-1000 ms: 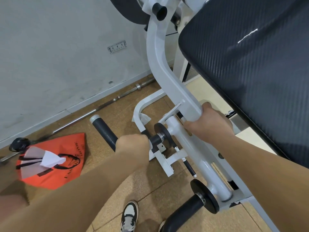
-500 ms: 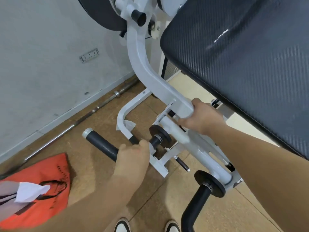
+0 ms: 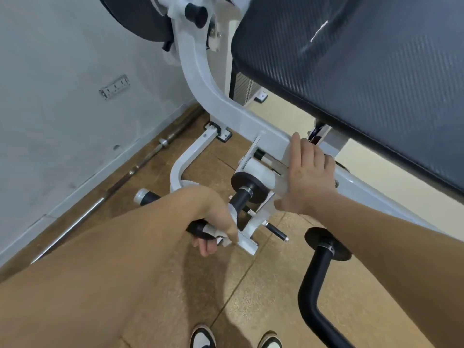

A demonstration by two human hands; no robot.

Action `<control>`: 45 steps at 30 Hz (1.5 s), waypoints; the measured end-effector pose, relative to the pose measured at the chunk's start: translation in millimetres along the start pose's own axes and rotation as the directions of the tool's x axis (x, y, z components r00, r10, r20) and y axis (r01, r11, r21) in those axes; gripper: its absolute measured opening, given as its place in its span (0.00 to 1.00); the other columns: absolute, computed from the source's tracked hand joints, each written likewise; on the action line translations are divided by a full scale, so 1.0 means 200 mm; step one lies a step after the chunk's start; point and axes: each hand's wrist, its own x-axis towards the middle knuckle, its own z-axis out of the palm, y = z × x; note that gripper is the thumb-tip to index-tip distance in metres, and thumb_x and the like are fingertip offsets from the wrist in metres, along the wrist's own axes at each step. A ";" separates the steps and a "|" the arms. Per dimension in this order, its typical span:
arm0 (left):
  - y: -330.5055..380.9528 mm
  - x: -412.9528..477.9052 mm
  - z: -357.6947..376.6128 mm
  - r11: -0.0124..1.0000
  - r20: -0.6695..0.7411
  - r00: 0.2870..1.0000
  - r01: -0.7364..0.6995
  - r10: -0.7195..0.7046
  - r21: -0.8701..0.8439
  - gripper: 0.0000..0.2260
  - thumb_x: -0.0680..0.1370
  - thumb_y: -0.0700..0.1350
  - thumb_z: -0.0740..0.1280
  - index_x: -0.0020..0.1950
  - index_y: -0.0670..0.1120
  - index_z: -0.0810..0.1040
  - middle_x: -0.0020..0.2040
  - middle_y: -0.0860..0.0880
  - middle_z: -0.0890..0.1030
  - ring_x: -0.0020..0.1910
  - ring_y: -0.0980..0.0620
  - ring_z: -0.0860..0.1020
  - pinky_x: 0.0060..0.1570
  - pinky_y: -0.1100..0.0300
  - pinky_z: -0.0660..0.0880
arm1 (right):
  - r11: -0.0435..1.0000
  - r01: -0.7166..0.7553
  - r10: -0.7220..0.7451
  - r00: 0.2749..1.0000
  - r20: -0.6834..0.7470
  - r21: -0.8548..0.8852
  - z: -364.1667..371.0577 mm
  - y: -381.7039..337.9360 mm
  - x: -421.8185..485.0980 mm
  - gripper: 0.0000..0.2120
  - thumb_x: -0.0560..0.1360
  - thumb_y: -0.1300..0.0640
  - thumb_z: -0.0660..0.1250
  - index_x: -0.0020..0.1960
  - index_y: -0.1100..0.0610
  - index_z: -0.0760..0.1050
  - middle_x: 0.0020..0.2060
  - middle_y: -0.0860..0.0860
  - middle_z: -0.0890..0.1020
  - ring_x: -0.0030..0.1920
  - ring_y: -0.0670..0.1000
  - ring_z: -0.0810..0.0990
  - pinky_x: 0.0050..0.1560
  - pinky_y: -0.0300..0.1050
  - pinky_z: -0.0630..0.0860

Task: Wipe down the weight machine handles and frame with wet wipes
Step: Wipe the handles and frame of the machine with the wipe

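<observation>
The left hand (image 3: 208, 217) grips a wipe (image 3: 234, 215) round the black handle (image 3: 150, 196) mid-picture. The right hand (image 3: 310, 179) lies on the white frame (image 3: 226, 106); I cannot tell if it grips. I think the job is part done, and the bent handle (image 3: 311, 280) at lower right needs wiping.

Even, fairly bright indoor light from above, no hard sun. Soft-edged dark shadow on floor (image 3: 200, 280) under left hand (image 3: 211, 217) and forearm. Pale streak of glare on black pad (image 3: 376, 96); pad weave smeared toward upper right. White frame (image 3: 200, 89) bright, little surface detail. Black handle (image 3: 150, 196) reads as flat dark. Wide-angle bend: skirting of wall (image 3: 62, 109) and frame curve toward edges. Forearms close to lens, oversized, soft. Slight motion blur overall.
</observation>
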 end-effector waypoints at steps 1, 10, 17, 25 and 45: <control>0.01 0.02 0.00 0.999 0.009 1.000 0.014 -0.014 -0.030 0.13 0.76 0.47 0.73 0.55 0.42 0.78 0.42 0.42 0.85 0.40 0.45 0.87 0.51 0.52 0.82 | 0.999 -0.012 0.011 1.000 -0.028 -0.043 0.02 -0.01 0.00 0.75 0.62 0.31 0.79 0.83 0.61 0.31 0.79 0.59 0.54 0.80 0.63 0.56 0.80 0.65 0.56; -0.07 0.03 0.36 0.696 -0.699 0.614 0.318 0.366 0.643 0.11 0.79 0.43 0.66 0.58 0.42 0.71 0.31 0.47 0.66 0.40 0.46 0.81 0.46 0.51 0.64 | 0.962 -0.117 0.079 0.984 -0.159 -0.247 0.09 -0.08 0.00 0.66 0.67 0.40 0.81 0.83 0.64 0.39 0.73 0.63 0.64 0.73 0.65 0.66 0.69 0.68 0.69; -0.03 0.07 0.03 0.986 -0.120 0.993 0.036 -0.017 0.160 0.11 0.76 0.48 0.70 0.52 0.41 0.80 0.42 0.43 0.88 0.44 0.45 0.88 0.57 0.48 0.82 | 0.954 -0.155 0.114 0.979 -0.168 -0.257 0.10 -0.10 0.00 0.65 0.66 0.41 0.80 0.84 0.64 0.42 0.72 0.63 0.66 0.72 0.65 0.67 0.69 0.68 0.69; -0.01 0.09 0.06 0.993 -0.126 0.992 0.011 0.004 0.119 0.09 0.79 0.48 0.68 0.51 0.42 0.78 0.40 0.45 0.87 0.43 0.48 0.87 0.54 0.54 0.81 | 0.943 -0.169 0.121 0.976 -0.180 -0.287 0.11 -0.11 -0.01 0.65 0.66 0.39 0.80 0.84 0.65 0.42 0.71 0.64 0.67 0.70 0.65 0.69 0.67 0.68 0.70; -0.01 0.05 0.01 0.962 0.114 0.986 0.085 -0.119 0.261 0.09 0.74 0.46 0.72 0.46 0.40 0.80 0.43 0.39 0.86 0.42 0.44 0.86 0.57 0.50 0.80 | 0.941 -0.188 0.124 0.965 -0.230 -0.282 0.13 -0.11 -0.01 0.64 0.64 0.42 0.81 0.84 0.63 0.45 0.68 0.64 0.69 0.66 0.65 0.71 0.67 0.67 0.72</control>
